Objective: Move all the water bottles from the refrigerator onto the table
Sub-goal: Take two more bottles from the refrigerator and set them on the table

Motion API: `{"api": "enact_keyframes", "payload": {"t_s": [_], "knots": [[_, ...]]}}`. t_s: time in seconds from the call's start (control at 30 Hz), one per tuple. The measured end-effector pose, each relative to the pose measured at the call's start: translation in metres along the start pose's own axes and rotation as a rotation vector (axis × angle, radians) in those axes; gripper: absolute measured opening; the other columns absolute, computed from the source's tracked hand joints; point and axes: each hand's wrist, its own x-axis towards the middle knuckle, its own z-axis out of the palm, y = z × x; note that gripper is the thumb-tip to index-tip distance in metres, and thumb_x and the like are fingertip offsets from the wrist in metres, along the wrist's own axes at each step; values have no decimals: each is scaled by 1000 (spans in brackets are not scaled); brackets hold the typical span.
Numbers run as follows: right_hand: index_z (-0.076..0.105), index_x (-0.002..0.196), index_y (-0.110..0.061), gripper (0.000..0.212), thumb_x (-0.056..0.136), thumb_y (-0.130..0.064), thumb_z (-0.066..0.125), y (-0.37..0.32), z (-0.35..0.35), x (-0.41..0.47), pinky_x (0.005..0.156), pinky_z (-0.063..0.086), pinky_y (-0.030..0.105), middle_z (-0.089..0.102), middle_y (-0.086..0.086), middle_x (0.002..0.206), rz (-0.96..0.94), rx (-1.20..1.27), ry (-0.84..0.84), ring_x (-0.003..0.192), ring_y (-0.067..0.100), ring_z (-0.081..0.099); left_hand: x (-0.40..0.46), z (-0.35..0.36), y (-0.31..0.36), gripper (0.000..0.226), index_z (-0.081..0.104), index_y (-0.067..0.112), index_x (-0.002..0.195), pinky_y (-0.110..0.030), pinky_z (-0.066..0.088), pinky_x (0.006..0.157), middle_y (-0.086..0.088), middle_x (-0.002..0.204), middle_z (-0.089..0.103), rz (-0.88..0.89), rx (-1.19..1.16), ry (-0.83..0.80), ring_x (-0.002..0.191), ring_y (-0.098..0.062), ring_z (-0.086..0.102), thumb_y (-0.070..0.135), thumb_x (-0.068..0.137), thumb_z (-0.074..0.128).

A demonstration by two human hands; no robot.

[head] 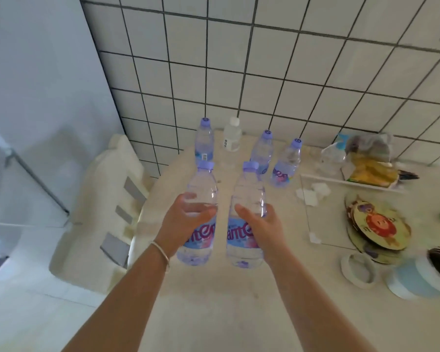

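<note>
My left hand [186, 219] grips a clear water bottle [203, 184] with a purple cap and blue-pink label. A second, matching bottle [249, 189] is held in my right hand [262, 224]. Both bottles are upright over the round beige table [214, 301], close side by side; I cannot tell whether their bases touch it. Three more purple-capped bottles stand at the back of the table: one at the left [204, 141], one in the middle [262, 148], one at the right [287, 163]. A smaller white-capped bottle [232, 134] stands by the tiled wall. The refrigerator is out of view.
To the right lie a glass sheet [323, 232], round picture coasters [381, 224], a white ring [358, 270], a pale blue jar [422, 278], crumpled tissue [313, 193] and a plastic bag with yellow items [366, 163]. A white chair [104, 199] stands left of the table.
</note>
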Motion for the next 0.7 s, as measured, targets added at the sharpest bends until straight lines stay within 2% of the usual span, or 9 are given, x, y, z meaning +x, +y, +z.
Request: {"api": "enact_keyframes", "payload": {"t_s": [0.07, 0.1, 0.2, 0.3, 0.37, 0.47, 0.6, 0.7], "knots": [[56, 96, -24, 66, 41, -52, 79, -2, 15, 30, 76, 58, 50, 70, 1, 89, 3, -67, -19, 79, 22, 71, 28, -2, -3, 81, 51, 20, 109, -44, 52, 92, 1, 102, 69, 24, 125, 114, 97, -20, 66, 56, 41, 77], [55, 100, -23, 71, 40, -52, 80, -3, 22, 47, 76, 58, 47, 70, 0, 93, 0, -106, -24, 80, 20, 70, 45, -4, -3, 83, 50, 23, 109, -42, 52, 92, 4, 101, 68, 38, 163, 150, 97, -18, 66, 59, 38, 75], [48, 99, -21, 58, 56, -37, 85, -12, 41, 94, 79, 52, 32, 66, 1, 94, -24, -199, -10, 86, 18, 65, 100, -6, -4, 78, 50, 24, 108, -39, 52, 92, 9, 96, 72, 79, 189, 178, 93, -10, 68, 47, 43, 85], [46, 98, -24, 60, 55, -39, 84, -19, 61, 142, 77, 51, 32, 65, -1, 97, -67, -257, 7, 87, 17, 64, 151, 0, -3, 63, 50, 18, 102, -20, 50, 82, 12, 88, 68, 141, 226, 217, 83, -1, 66, 22, 53, 90], [47, 99, -25, 64, 50, -45, 84, -20, 75, 169, 76, 53, 35, 65, -5, 92, -109, -290, 28, 86, 17, 64, 180, 5, -3, 59, 52, 9, 100, -8, 46, 71, 14, 81, 64, 174, 225, 247, 75, 8, 63, 16, 55, 88], [48, 106, -22, 65, 55, -42, 83, -22, 88, 199, 75, 50, 33, 61, -7, 89, -136, -343, 73, 87, 20, 62, 216, 9, -11, 57, 48, 7, 104, 0, 41, 58, 16, 78, 57, 169, 210, 242, 65, 20, 56, 5, 60, 84], [46, 115, -22, 67, 61, -36, 82, -18, 97, 236, 71, 44, 28, 60, -8, 96, -156, -331, 115, 88, 16, 59, 255, 8, -22, 67, 40, 28, 102, 1, 40, 59, 20, 85, 59, 151, 188, 271, 69, 18, 57, 14, 57, 87], [45, 116, -20, 68, 60, -32, 83, -11, 109, 249, 70, 43, 27, 58, -9, 97, -142, -315, 116, 88, 15, 58, 275, 1, -38, 66, 44, 22, 104, -1, 40, 63, 15, 88, 59, 138, 188, 289, 76, 7, 58, 16, 55, 88]]}}
